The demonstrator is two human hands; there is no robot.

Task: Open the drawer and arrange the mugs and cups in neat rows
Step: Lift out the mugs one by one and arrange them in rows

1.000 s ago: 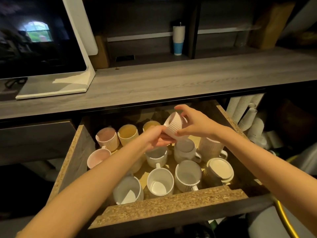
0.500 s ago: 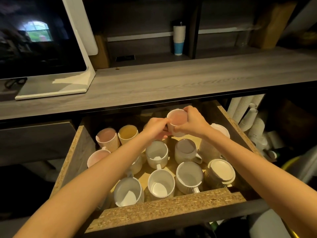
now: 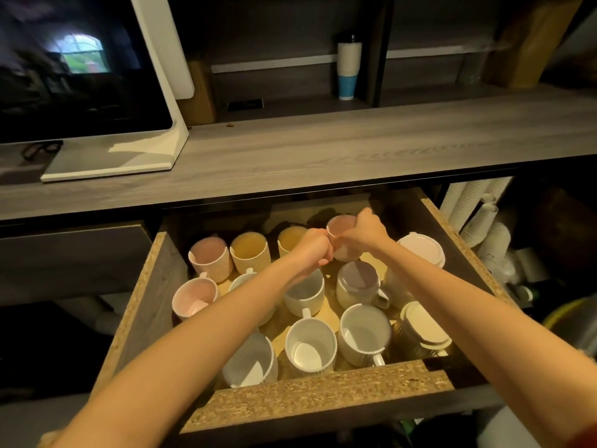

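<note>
- So both hands, left [image 3: 315,250] and right [image 3: 361,236], are closed around a pink cup [image 3: 340,235] at the drawer's [image 3: 323,394] back.
- Set it upright beside the yellow cup [image 3: 290,238], finishing that back row.

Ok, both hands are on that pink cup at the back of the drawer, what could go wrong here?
The pink cup is going down in a tight gap and could knock the yellow cup beside it. The left forearm hangs low over the front mugs, and the right hand is close to the lidded cup, so pulling back could tip either.
</note>
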